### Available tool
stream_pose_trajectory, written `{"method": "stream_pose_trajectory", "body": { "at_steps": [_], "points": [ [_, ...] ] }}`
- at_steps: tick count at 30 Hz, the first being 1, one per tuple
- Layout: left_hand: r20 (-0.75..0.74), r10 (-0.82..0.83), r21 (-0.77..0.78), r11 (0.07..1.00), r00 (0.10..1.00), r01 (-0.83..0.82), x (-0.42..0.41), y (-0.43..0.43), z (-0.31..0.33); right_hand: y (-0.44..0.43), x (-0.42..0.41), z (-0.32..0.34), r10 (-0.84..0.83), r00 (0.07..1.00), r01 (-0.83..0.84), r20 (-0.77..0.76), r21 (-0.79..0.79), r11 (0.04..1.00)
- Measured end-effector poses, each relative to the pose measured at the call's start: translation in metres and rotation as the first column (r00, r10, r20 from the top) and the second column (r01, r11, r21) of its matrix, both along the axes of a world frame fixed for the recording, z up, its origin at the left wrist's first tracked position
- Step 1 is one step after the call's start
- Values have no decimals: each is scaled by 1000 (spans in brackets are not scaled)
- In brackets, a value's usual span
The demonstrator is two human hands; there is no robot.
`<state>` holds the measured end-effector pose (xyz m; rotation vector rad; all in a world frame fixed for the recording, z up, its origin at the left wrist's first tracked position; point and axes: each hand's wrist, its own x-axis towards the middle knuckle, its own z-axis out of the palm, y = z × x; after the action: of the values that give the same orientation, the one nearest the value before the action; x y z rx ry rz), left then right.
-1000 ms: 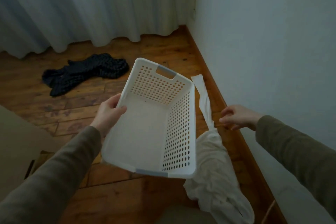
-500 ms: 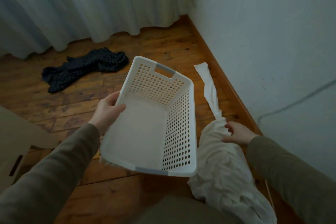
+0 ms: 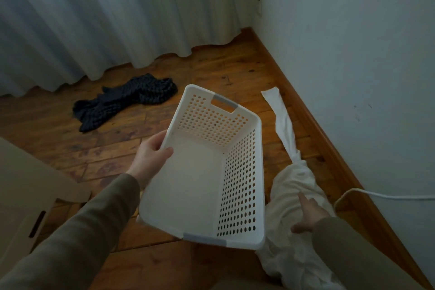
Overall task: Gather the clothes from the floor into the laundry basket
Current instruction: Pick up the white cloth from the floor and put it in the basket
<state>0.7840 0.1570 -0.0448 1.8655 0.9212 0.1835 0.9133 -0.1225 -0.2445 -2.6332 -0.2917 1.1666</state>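
Observation:
My left hand [image 3: 150, 158] grips the left rim of a white perforated laundry basket [image 3: 193, 186], held tilted above the wooden floor; nothing lies inside it. A white garment [image 3: 289, 186] stretches along the floor by the right wall, one long end pointing toward the corner. On its bunched middle rests my right hand [image 3: 308, 215], fingers spread and flat on the cloth. A dark checked garment [image 3: 124, 101] lies crumpled on the floor near the curtain, to the far left of the basket.
A long pale curtain [image 3: 117, 19] hangs across the back down to the floor. The white wall [image 3: 353, 54] with a wooden skirting board closes the right side, where a white cable [image 3: 376, 195] runs. A cardboard box [image 3: 26, 190] stands at the lower left.
My right hand has dropped from above the skirting board down onto the white garment. The basket stays in my left hand, and the view has tipped so more wall and the cable show.

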Motion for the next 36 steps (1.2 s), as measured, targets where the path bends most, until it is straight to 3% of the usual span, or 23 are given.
{"method": "stream_pose_trajectory", "body": {
  "at_steps": [10,15,18,21,23,27,32,36],
  "points": [
    [-15,-6,1,1000,1000,6,-5,1,-10,4,-9,-5,-15,994,29,107,-131,991],
    [-14,10,9,1000,1000,-10,-4,1,-12,15,5,18,-268,958,254,105,125,959],
    [-21,6,28,1000,1000,-5,-3,-1,-12,23,15,42,-493,869,481,-47,317,817],
    [-27,9,33,999,1000,-8,-3,-4,-12,24,19,71,-607,682,723,-407,498,479],
    [-25,16,28,999,1000,-16,-4,-5,-12,24,21,99,-573,604,781,-554,554,288],
    [-13,42,11,999,999,-42,-8,-5,-11,35,21,164,-414,575,782,-706,622,24],
    [6,72,5,997,997,-72,-12,-9,-9,74,14,223,-106,674,723,-731,683,-109],
    [35,63,40,997,997,-64,-14,-14,-8,118,-9,231,-3,755,655,-655,755,4]
  ]
}}
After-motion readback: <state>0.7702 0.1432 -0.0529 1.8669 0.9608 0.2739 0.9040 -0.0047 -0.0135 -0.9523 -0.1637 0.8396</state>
